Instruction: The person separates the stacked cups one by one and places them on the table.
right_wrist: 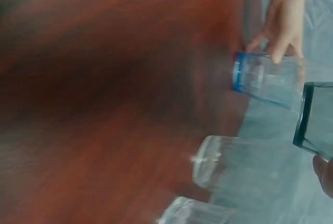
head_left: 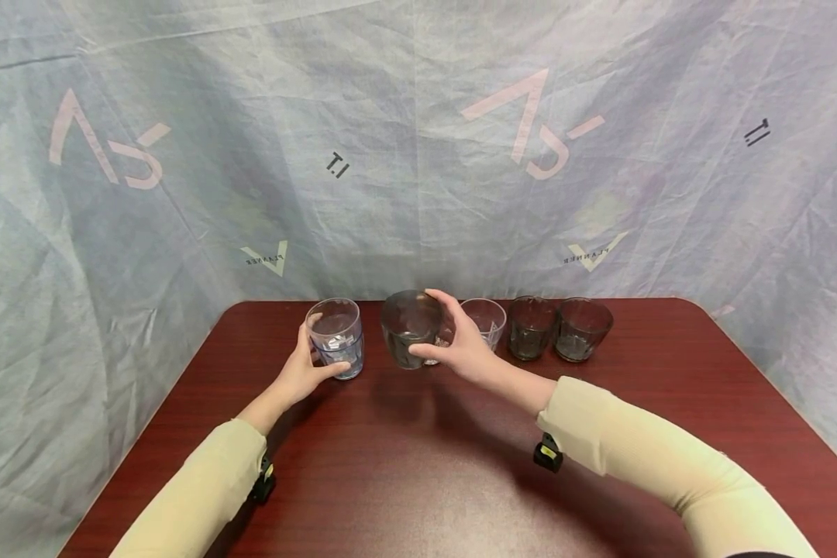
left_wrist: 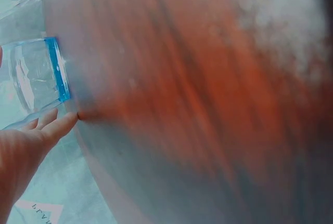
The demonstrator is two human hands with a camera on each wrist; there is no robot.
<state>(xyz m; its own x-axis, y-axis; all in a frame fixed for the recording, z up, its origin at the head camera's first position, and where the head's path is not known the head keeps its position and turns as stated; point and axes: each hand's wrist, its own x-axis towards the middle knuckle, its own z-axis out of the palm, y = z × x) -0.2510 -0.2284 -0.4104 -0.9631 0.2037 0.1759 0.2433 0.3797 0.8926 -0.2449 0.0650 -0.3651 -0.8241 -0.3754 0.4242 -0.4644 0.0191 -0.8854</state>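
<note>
My left hand [head_left: 301, 373] grips a clear, blue-tinted drinking glass [head_left: 338, 341] from its left side, thumb across the front. Its thick blue base [left_wrist: 58, 70] shows in the left wrist view; whether it touches the table I cannot tell. Just to the right, my right hand [head_left: 466, 347] holds a smoky grey glass [head_left: 399, 329] between thumb and fingers. That grey glass is upright and raised off the table, its dark base edge [right_wrist: 304, 115] visible in the right wrist view. Behind the right hand stands a clear glass [head_left: 490, 314], partly hidden.
Two more smoky grey glasses, one [head_left: 528, 329] beside the other [head_left: 579, 332], stand right of the clear glass. Another clear glass [right_wrist: 190, 212] shows low in the right wrist view. The dark red table [head_left: 418, 480] ends at a hanging grey cloth [head_left: 404, 225].
</note>
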